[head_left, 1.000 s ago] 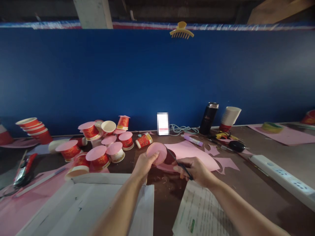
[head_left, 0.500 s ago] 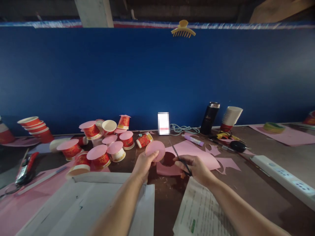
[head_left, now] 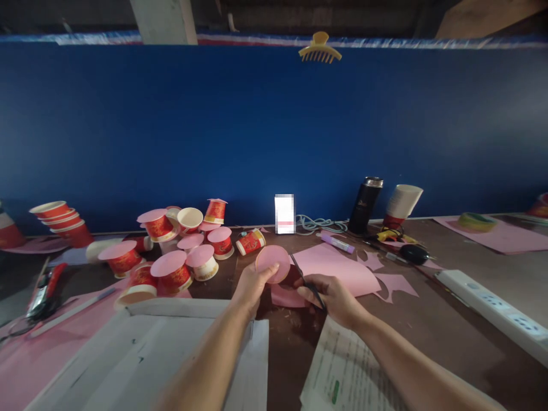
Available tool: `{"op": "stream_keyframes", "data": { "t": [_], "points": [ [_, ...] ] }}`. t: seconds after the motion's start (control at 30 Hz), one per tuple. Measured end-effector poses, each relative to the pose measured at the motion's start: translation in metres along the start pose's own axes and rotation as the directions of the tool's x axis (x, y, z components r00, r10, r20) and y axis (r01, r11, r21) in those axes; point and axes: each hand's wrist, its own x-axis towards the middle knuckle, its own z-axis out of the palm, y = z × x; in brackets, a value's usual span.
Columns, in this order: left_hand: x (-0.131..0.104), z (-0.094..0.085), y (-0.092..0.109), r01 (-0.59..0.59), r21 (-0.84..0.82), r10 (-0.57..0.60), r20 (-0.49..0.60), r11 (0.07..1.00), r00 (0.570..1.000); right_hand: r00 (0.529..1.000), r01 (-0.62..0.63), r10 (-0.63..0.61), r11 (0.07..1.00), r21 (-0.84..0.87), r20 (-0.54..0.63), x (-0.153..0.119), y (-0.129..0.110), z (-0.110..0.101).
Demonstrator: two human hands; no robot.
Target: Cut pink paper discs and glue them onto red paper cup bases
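1. The left hand (head_left: 250,285) pinches a round pink paper disc (head_left: 270,262), thumb pressed flat on its near face; its other fingers are mostly hidden behind. The disc is held up near the middle of the table, just left of the scissors.
2. The right hand (head_left: 336,297) has its fingers curled around black-handled scissors (head_left: 298,267), blades pointing up toward the disc. How far the blades are parted cannot be told.
3. The black thermos (head_left: 363,206) bears a small pale mark, too small to read. The printed sheet (head_left: 351,365) has lines of blurred text and a green patch. The phone screen (head_left: 285,214) is pixelated.
4. A cut pink sheet (head_left: 331,265) lies behind the right hand, which covers part of it. The right forearm overlaps the printed sheet.
5. Red paper cups (head_left: 171,274), several topped with pink discs, cluster to the left; one red cup (head_left: 250,242) lies tipped just behind the held disc. A white power strip (head_left: 492,311) lies at right.
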Motion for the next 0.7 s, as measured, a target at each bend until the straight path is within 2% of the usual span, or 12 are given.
{"op": "stream_keyframes", "data": {
  "t": [0.27, 0.7],
  "points": [
    [0.0012, -0.0041, -0.0028, -0.009, 0.088, 0.008, 0.01, 0.996, 1.0, 1.0, 0.0, 0.0, 0.999, -0.036, 0.003, -0.0005, -0.0012, -0.0011],
    [-0.0016, -0.0003, 0.0022, 0.02, 0.116, -0.024, 0.035, 0.993, 0.999, 1.0, -0.026, 0.026, 0.999, 0.026, 0.001, -0.0004, -0.0027, -0.001]
  ]
}}
